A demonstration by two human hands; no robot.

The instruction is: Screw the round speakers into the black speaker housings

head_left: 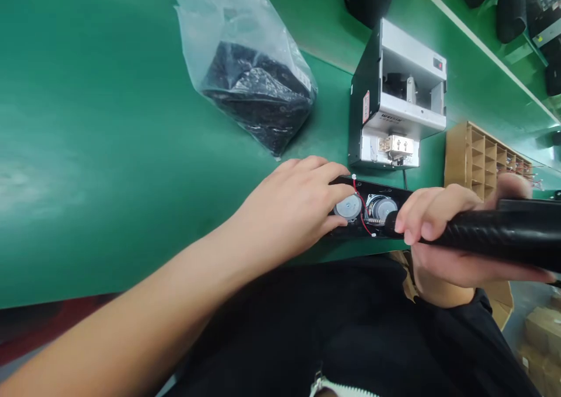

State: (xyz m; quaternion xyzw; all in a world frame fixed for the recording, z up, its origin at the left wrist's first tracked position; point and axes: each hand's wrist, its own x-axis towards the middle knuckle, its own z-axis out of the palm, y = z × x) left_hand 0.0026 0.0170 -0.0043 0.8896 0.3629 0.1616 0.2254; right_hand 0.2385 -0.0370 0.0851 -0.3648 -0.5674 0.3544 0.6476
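A black speaker panel (pixel 368 185) lies near the front edge of the green table, carrying two round speaker drivers, a left driver (pixel 348 208) and a right driver (pixel 381 208). Between them runs a red wire (pixel 362 207) with a white connector at each end. My left hand (pixel 302 201) grips the panel's left end, thumb and fingers around the left driver. In my right hand (pixel 442 221) is a black electric screwdriver (pixel 477 230), held almost level. Its tip points left at the lower edge of the right driver; whether it touches a screw I cannot tell.
Behind the panel stands a silver and black machine (pixel 398 104). A clear plastic bag (pixel 258 75) with black contents lies to its left. On the right is a cardboard divider box (pixel 486 154) with wired parts. Black cases (pixel 511 11) stand farther back.
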